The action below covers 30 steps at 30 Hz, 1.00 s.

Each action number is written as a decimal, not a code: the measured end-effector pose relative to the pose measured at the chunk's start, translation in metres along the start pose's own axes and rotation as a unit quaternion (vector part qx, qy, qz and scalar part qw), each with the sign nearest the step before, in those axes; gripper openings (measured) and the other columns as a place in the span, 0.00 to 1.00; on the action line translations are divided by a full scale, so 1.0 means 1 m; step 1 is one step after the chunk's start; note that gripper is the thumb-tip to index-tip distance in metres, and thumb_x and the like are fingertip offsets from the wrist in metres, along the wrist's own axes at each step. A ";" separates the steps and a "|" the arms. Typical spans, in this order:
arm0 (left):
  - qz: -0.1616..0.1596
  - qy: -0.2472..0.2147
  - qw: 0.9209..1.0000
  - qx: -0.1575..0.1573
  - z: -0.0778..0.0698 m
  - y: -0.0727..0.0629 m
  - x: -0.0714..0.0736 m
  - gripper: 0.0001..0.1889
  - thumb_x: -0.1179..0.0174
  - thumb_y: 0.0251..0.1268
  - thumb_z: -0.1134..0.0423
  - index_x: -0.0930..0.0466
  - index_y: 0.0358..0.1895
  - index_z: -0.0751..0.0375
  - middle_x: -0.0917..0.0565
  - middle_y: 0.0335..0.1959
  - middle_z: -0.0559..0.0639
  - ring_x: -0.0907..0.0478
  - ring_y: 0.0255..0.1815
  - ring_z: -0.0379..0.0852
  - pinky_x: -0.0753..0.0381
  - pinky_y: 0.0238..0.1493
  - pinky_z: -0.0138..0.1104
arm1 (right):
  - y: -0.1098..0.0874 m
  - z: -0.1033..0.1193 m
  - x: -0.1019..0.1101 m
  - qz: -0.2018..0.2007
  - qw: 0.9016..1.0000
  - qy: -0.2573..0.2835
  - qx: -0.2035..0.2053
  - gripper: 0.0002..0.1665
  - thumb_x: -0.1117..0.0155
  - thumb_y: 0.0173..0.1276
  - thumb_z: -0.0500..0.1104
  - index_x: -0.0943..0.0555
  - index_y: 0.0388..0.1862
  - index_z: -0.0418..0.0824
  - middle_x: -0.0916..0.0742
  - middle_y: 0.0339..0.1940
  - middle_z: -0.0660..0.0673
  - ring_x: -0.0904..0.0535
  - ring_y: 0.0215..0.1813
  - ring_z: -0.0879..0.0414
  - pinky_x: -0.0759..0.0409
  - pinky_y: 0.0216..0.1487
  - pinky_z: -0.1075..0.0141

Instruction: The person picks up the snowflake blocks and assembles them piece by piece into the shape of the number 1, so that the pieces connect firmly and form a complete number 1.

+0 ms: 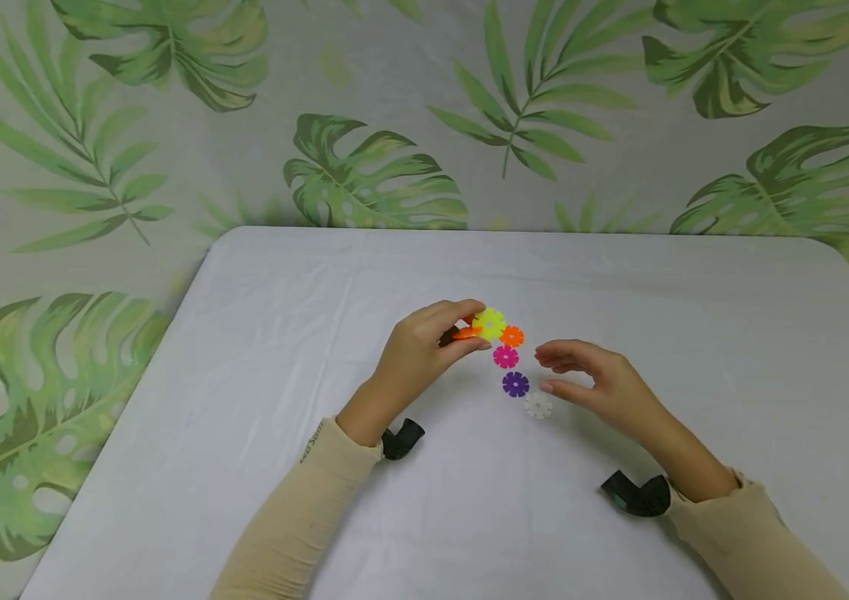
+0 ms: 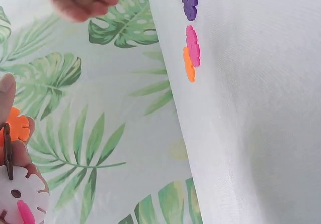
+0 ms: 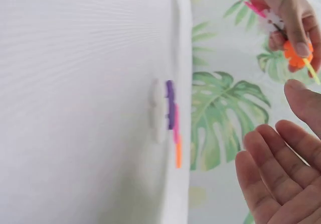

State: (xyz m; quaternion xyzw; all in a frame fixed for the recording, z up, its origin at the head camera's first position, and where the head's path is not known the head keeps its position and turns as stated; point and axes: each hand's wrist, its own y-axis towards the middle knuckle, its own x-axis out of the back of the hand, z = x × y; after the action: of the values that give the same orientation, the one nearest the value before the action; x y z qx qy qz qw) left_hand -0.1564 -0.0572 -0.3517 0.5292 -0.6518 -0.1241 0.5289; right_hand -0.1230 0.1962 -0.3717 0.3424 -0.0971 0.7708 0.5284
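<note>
My left hand (image 1: pixel 424 340) pinches a small chain of slotted snowflake discs between thumb and fingers. An orange disc (image 2: pixel 19 126) sits in the grip, joined to a yellow disc (image 1: pixel 489 323) that faces outward. A brown disc (image 2: pixel 7 153), a white disc (image 2: pixel 30 186) and a pink one (image 2: pixel 25 212) follow on the chain toward the palm side. My right hand (image 1: pixel 596 379) hovers to the right with nothing in it, fingers apart from the thumb. Between the hands, on the table, lie loose discs: orange (image 1: pixel 513 337), pink (image 1: pixel 506 357), purple (image 1: pixel 516 384) and white (image 1: pixel 539 406).
A white cloth covers the table (image 1: pixel 244 400). Behind it hangs a leaf-patterned backdrop (image 1: pixel 364 83). Black wrist cameras, one under the left wrist (image 1: pixel 403 440) and one under the right (image 1: pixel 637 494), stick out inward over the table.
</note>
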 end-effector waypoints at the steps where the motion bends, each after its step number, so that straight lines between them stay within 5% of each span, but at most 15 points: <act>1: 0.000 0.000 1.000 0.000 0.000 0.000 0.000 0.21 0.30 0.43 0.62 0.21 0.44 0.64 0.20 0.31 0.49 0.33 0.24 0.35 0.31 0.28 0.20 | -0.002 -0.003 -0.001 0.005 1.000 -0.004 0.000 0.24 0.32 0.55 0.41 0.25 0.51 0.37 0.19 0.46 0.45 0.23 0.46 0.54 0.25 0.46 0.58; 16: -0.008 0.007 1.000 0.005 0.000 0.001 0.003 0.21 0.29 0.43 0.64 0.22 0.44 0.65 0.20 0.31 0.50 0.31 0.24 0.36 0.30 0.29 0.19 | -0.010 -0.031 -0.013 0.072 0.997 -0.038 0.018 0.24 0.29 0.50 0.39 0.23 0.48 0.38 0.19 0.42 0.50 0.24 0.42 0.58 0.24 0.44 0.67; 24: -0.006 0.008 1.000 0.012 -0.001 0.001 0.004 0.21 0.30 0.43 0.64 0.22 0.44 0.65 0.20 0.31 0.51 0.32 0.24 0.36 0.30 0.28 0.19 | -0.010 -0.030 -0.016 0.087 0.994 -0.064 -0.020 0.18 0.29 0.51 0.40 0.21 0.43 0.44 0.22 0.41 0.53 0.27 0.44 0.58 0.26 0.47 0.64; 30: -0.010 0.011 1.000 0.008 -0.001 0.001 0.004 0.21 0.29 0.42 0.64 0.22 0.44 0.65 0.20 0.31 0.50 0.32 0.24 0.36 0.30 0.28 0.20 | -0.010 -0.025 -0.014 0.097 0.994 -0.029 -0.046 0.15 0.32 0.55 0.36 0.23 0.41 0.46 0.21 0.33 0.54 0.27 0.36 0.57 0.25 0.37 0.69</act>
State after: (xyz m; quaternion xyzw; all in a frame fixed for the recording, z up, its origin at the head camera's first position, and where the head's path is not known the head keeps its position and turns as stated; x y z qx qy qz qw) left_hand -0.1562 -0.0601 -0.3480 0.5416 -0.6417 -0.1184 0.5300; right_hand -0.1222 0.2029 -0.4010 0.3291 -0.1810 0.8028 0.4631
